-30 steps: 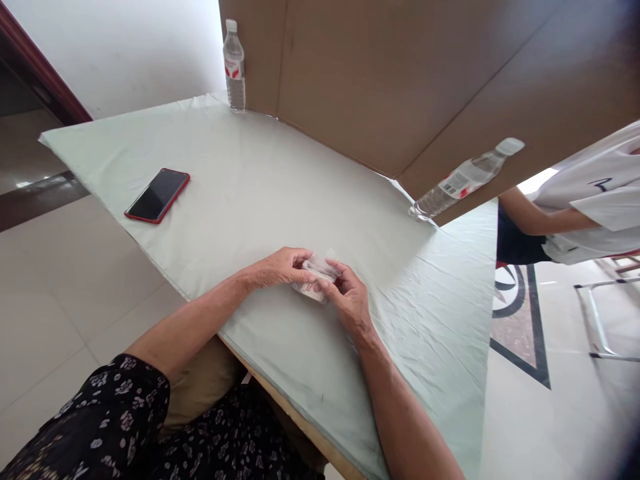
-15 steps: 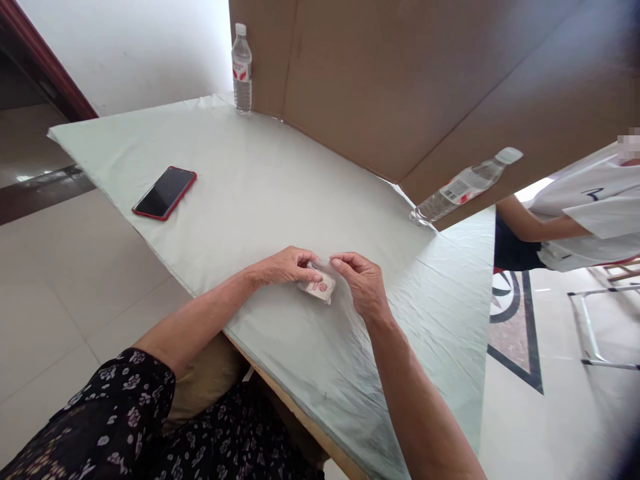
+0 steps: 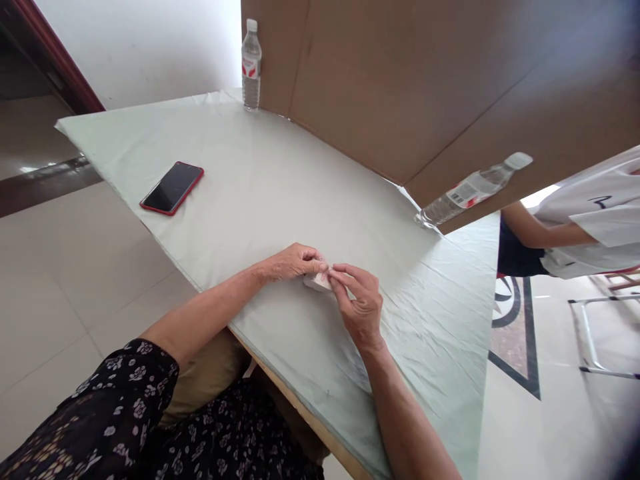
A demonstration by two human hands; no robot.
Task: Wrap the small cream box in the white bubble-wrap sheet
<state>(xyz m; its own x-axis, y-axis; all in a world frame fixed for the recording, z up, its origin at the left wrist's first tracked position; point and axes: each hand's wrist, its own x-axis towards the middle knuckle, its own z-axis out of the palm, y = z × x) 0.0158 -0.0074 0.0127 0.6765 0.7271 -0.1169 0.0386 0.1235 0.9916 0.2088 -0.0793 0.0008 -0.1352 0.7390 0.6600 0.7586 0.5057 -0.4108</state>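
Note:
Just above the near part of the table, a small white box-shaped packet (image 3: 316, 285) with red print is partly hidden by my fingers; a clear plastic wrap shows around it. My left hand (image 3: 293, 263) grips its far left edge between thumb and fingers. From the right, my right hand (image 3: 359, 300) is closed in a pinch at the packet's right end, thumb and forefinger close to the left fingertips. Whether those fingers hold the wrap or the packet itself is hard to see.
The table (image 3: 240, 193) has a pale green cloth. A phone (image 3: 173, 189) with a red case lies left. Water bottles stand by a brown cardboard panel (image 3: 380, 87): one at the back (image 3: 251, 70), another right (image 3: 470, 191). A person in a white shirt (image 3: 600, 213) sits beyond.
My right hand has moved left and closed its fingertips against the packet, covering more of its printed face. My left hand keeps its grip. The whole view has shifted slightly.

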